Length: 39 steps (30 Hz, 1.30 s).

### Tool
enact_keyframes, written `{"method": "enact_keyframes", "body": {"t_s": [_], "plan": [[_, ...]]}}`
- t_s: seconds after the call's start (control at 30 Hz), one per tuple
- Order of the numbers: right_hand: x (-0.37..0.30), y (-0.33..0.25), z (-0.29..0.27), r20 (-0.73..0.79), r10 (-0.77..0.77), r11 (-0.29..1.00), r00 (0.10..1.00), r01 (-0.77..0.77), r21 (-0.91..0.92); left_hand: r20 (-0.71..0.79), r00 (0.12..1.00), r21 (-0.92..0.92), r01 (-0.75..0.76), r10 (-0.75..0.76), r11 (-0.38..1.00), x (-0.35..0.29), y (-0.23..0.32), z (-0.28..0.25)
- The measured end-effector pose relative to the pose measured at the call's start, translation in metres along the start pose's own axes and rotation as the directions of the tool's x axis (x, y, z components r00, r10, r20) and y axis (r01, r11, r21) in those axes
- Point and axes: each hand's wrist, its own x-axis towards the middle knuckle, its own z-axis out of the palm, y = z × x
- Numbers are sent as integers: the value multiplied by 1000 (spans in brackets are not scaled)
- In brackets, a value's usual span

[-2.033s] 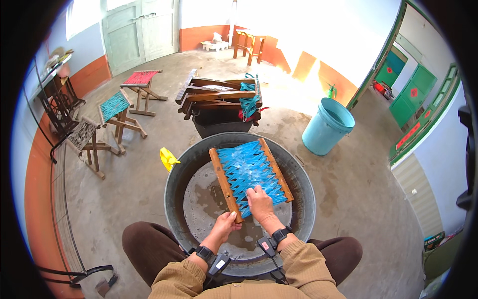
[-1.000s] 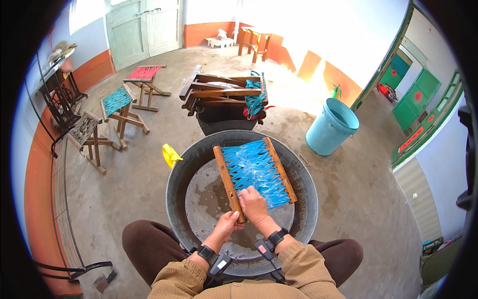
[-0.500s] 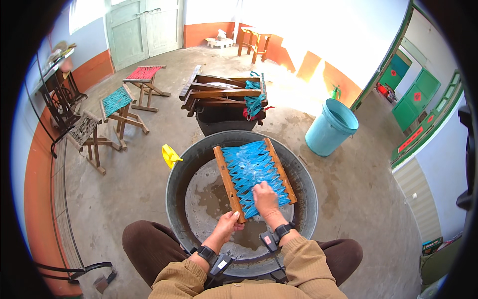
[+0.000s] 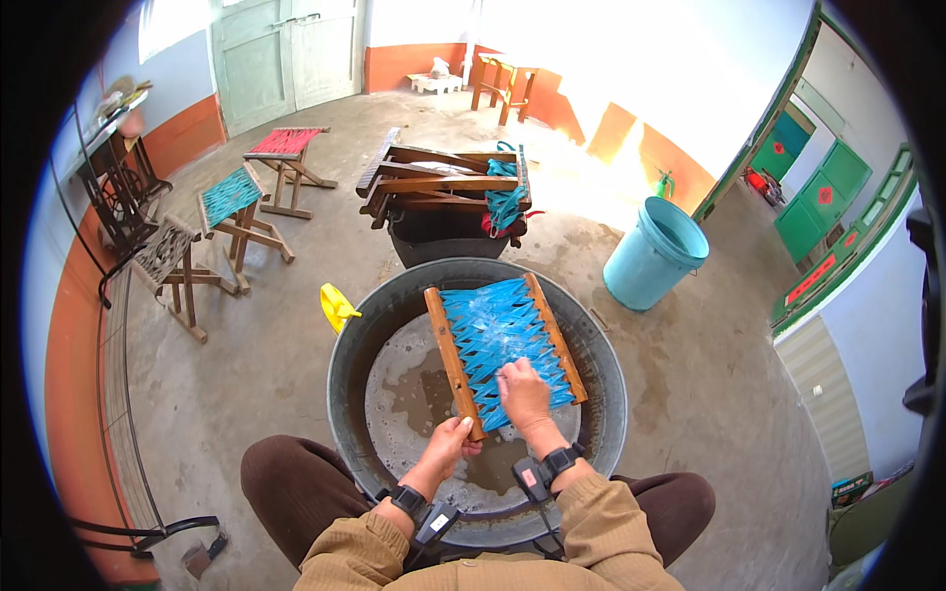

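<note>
A folding stool seat (image 4: 488,325), blue straps laced between two brown wooden rails, lies tilted across a large round metal basin (image 4: 616,394). Whitish suds show on its straps. My left hand (image 4: 448,453) is closed round the near end of the left rail, thumb on top. Curled into a fist, my right hand (image 4: 524,396) presses on the straps at the near right part of the seat. Whatever its fingers hold, if anything, is hidden. Below the seat, the basin contains murky water (image 4: 419,394) with patches of foam.
Beyond the basin, folded wooden stools (image 4: 448,184) are piled on a black tub (image 4: 443,236). A light blue bucket (image 4: 655,256) stands at right. A yellow cloth-like thing (image 4: 337,307) hangs at the basin's left rim. Three strap-seated stools, one red-topped (image 4: 286,143), stand at left.
My right fist has shifted very slightly to the left on the straps. My left hand keeps its hold on the rail, and the seat stays nearly in place.
</note>
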Motion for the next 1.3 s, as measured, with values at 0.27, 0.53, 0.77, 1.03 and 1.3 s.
{"method": "enact_keyframes", "body": {"t_s": [0.27,0.53,0.77,1.03,1.3], "plan": [[-8,-8,0,109,-11,995,994,22,-95,29,1000,18,-2,2,1000,4,-3,-2],[-10,-4,11,89,-265,940,960,237,246,19,1000,-9,-3,4,1000,3,-3,-2],[-5,-7,6,-29,-21,1000,999,21,9,4,1000,-18,16,-16,1000,1,1,1],[-3,4,6,113,-24,986,993,42,-164,20,1000,-7,-3,4,1000,3,-3,1],[-10,-1,6,88,-281,943,956,258,212,26,1000,-22,-5,5,1000,6,-5,-3]]}}
